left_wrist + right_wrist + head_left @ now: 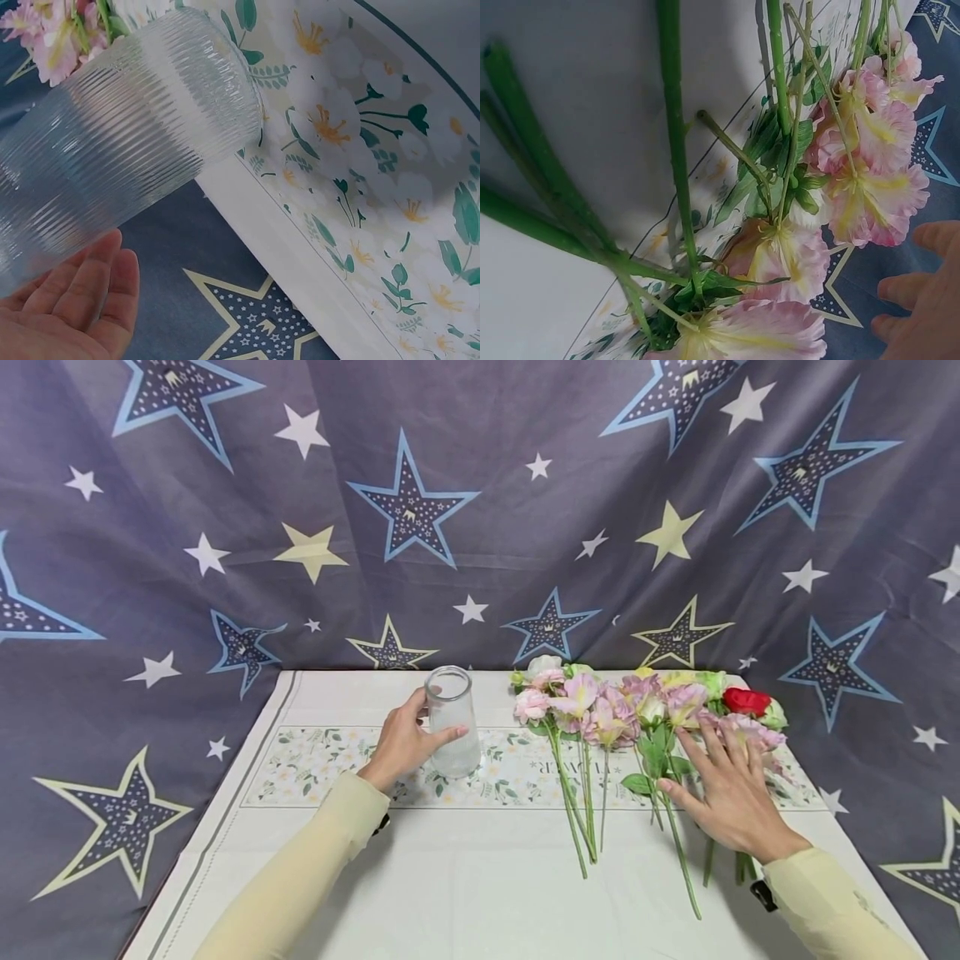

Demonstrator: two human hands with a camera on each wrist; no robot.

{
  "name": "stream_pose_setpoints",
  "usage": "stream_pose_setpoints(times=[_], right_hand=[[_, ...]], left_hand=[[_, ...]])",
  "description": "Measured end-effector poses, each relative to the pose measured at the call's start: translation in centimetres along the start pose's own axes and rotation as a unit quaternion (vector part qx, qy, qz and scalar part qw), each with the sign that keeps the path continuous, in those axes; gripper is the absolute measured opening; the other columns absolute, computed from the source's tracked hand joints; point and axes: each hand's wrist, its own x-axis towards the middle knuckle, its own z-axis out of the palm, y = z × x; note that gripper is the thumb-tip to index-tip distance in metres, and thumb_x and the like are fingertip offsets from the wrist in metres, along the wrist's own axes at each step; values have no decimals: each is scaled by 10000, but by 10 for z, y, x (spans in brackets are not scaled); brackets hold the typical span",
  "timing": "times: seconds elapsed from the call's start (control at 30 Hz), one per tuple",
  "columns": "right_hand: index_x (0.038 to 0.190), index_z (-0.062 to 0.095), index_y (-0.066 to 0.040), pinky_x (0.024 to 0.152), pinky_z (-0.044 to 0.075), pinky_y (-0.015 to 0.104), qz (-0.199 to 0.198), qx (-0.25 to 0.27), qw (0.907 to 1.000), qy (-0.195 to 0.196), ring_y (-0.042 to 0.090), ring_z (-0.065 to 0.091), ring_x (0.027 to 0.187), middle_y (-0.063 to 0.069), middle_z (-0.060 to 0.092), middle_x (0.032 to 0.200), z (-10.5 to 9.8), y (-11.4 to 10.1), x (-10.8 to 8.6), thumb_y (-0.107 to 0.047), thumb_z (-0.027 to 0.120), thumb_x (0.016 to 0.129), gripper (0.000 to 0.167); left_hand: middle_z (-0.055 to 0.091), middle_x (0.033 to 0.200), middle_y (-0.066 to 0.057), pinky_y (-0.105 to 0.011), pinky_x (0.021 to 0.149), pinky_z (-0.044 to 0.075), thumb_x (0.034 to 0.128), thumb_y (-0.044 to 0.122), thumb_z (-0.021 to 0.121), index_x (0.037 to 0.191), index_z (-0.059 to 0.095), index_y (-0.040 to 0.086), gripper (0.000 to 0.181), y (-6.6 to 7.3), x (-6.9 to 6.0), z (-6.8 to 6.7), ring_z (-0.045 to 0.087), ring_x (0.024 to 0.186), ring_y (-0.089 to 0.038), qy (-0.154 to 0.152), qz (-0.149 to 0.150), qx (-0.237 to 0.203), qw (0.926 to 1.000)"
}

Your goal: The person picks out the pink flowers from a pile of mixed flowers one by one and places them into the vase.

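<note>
A ribbed clear glass vase stands upright on the floral runner, left of the flowers. My left hand holds it from the left, with the thumb across its front and the fingers behind. In the left wrist view the vase lies across the frame beside the curled fingers. My right hand is spread, fingers extended, over the right part of a row of artificial flowers. Pink and yellow petals and green stems fill the right wrist view; contact with the hand cannot be told.
A white tablecloth covers the table, with a printed runner across it. Flower stems point toward the front edge. A red rose lies at the right end. Behind hangs a dark star-patterned curtain.
</note>
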Motion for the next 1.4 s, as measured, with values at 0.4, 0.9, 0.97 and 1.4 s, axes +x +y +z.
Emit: stream_pose_setpoints(times=[0.4,0.9,0.97,1.4], right_hand=[[1651,196,-183,1189,-105,656,-37,4,10000,-33,363,-115,1560,159,27,1710,-1,-2,1,-556,587,986,857],[1653,193,-205,1177,-65,696,-71,29,10000,19,351,-103,1566,172,47,1708,0,-4,0,-554,589,986,850],[1654,186,-211,1177,-67,695,-56,31,10000,22,347,-108,1565,169,45,1709,0,-4,1,-553,588,987,851],[1649,206,-171,1207,-116,609,-153,10,9999,53,434,5,1556,226,117,1688,1,-8,0,-554,586,988,853]], left_hand=[[673,1295,-94,-490,977,525,832,425,859,1437,520,205,728,4,-3,2,644,1193,-309,90,-127,39,9999],[669,1255,-97,-519,954,515,797,439,884,1453,500,191,799,3,-6,7,611,1185,-339,237,-165,85,9995],[659,1261,-95,-516,942,517,793,452,884,1459,492,201,813,3,-6,7,608,1175,-333,244,-179,102,9995],[534,1472,-131,-564,997,483,768,515,883,1544,402,152,982,2,-19,4,532,1324,-379,503,-315,443,9973]])
